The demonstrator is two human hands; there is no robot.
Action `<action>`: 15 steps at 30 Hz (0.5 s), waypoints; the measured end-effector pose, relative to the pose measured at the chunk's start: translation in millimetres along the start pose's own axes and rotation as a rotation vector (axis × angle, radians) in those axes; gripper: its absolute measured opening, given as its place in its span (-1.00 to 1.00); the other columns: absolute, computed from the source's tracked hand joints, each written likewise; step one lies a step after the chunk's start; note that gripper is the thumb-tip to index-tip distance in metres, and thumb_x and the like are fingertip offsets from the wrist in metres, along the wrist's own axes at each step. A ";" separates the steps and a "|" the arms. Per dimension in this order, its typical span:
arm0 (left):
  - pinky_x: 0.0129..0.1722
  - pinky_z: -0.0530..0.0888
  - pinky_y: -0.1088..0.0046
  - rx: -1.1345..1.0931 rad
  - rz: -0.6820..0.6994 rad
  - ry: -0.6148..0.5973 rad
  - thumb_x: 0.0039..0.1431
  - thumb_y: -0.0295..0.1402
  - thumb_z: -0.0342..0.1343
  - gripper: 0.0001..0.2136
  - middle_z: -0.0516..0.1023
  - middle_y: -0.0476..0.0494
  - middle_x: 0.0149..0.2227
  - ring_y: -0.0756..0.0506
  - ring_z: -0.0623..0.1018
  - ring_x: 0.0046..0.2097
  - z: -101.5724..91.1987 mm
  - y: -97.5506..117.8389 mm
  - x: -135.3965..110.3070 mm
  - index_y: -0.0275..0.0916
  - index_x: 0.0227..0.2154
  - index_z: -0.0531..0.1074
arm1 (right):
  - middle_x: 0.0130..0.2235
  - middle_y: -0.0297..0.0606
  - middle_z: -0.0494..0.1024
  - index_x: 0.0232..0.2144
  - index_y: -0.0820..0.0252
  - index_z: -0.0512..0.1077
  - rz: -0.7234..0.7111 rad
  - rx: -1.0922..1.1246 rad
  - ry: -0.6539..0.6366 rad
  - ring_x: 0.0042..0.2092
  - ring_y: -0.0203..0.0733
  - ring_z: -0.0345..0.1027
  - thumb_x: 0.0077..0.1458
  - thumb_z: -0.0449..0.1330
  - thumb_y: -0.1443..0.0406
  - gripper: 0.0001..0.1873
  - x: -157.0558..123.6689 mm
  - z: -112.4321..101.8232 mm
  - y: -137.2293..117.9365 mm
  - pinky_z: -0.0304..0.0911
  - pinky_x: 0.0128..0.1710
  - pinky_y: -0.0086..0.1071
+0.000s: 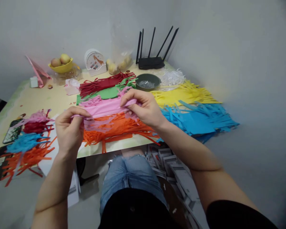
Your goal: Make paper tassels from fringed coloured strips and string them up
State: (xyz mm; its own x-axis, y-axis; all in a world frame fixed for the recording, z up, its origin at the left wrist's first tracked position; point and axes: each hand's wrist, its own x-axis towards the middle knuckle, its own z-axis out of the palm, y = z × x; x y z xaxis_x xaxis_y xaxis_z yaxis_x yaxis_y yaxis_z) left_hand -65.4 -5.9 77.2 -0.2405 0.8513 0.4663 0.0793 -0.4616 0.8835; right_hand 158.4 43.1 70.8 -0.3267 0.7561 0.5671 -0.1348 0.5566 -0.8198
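A pink fringed paper strip [105, 108] is stretched between both hands above the table's front edge. My left hand [70, 132] pinches its left end, fingers closed on the paper. My right hand [145, 106] grips the right end between thumb and fingers. Under the strip lies a pile of orange fringed paper [116, 128]. Green fringed paper [105, 93] and dark red fringed paper [105, 82] lie farther back.
Yellow paper [181, 93] and blue paper [197, 119] lie at the right. Finished tassels [26, 140] sit at the left beside a phone [11, 133]. A dark bowl [147, 82], a router [151, 62], a fruit bowl [61, 66] and a wall stand behind. Boxes [166, 162] lie on the floor.
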 end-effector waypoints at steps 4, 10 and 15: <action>-0.56 0.32 0.56 -0.088 -0.075 -0.015 -0.09 -0.51 0.21 -0.90 0.39 0.00 -0.59 0.07 0.34 -0.57 1.5 1.6 -1.2 -0.23 -0.61 0.49 | -0.41 -0.36 0.51 -0.43 0.25 0.49 -0.037 0.001 0.002 -0.44 -0.43 0.30 0.01 0.09 0.49 -0.81 -0.1 -3.0 0.9 0.23 -0.45 -0.57; -0.46 0.36 0.49 0.102 0.049 -0.060 -0.01 -0.54 0.14 -0.83 0.44 -0.02 -0.58 0.02 0.39 -0.50 -4.1 0.2 -10.0 -0.17 -0.58 0.54 | -0.47 -0.37 0.47 -0.47 0.26 0.49 -0.012 0.125 -0.009 -0.52 -0.47 0.21 0.11 0.18 0.40 -0.86 0.3 -6.0 6.5 0.20 -0.48 -0.56; -0.42 0.35 0.44 0.136 0.119 -0.099 -0.06 -0.58 0.07 -0.79 0.45 -0.04 -0.55 -0.01 0.42 -0.45 -6.9 -1.9 -11.3 -0.16 -0.61 0.52 | -0.50 -0.35 0.46 -0.51 0.28 0.47 0.016 0.213 -0.129 -0.52 -0.47 0.26 0.16 0.30 0.20 -0.71 5.1 -13.2 11.8 0.23 -0.50 -0.58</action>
State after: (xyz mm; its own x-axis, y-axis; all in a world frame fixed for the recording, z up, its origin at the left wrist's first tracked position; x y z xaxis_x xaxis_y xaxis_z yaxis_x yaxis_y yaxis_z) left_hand -69.6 -16.4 69.9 -0.1263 0.8164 0.5635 0.2325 -0.5279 0.8169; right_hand 167.5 58.1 65.1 -0.4456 0.7064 0.5500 -0.3179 0.4495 -0.8348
